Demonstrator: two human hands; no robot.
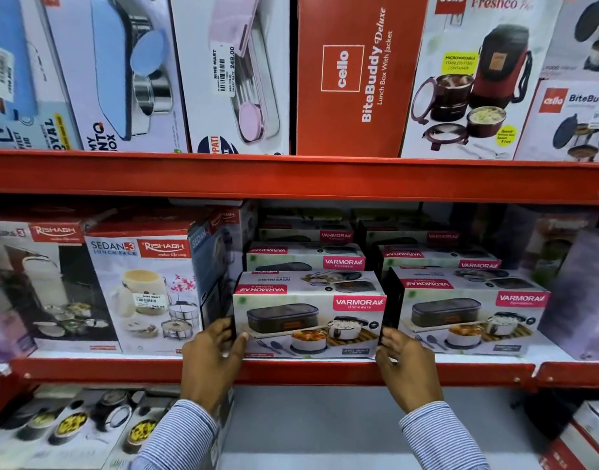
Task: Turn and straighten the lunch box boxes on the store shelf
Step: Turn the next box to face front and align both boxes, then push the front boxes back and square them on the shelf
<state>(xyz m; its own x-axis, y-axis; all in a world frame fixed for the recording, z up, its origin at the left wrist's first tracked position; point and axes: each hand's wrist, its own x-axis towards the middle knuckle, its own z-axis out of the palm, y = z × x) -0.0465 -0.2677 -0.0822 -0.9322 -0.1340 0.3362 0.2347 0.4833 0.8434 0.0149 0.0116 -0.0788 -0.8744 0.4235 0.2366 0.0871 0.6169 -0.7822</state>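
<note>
A white Varmora lunch box box stands front-facing at the front of the middle shelf. My left hand grips its left end, thumb on the front face. My right hand holds its right end, fingers on the black side panel. A second Varmora box sits just to its right, front-facing. More Varmora boxes are lined up behind both.
Two tall Rishabh Sedan-3 boxes stand to the left, close to my left hand. The upper shelf holds a red Cello BiteBuddy box and other lunch box cartons. A lower shelf shows more boxes at bottom left.
</note>
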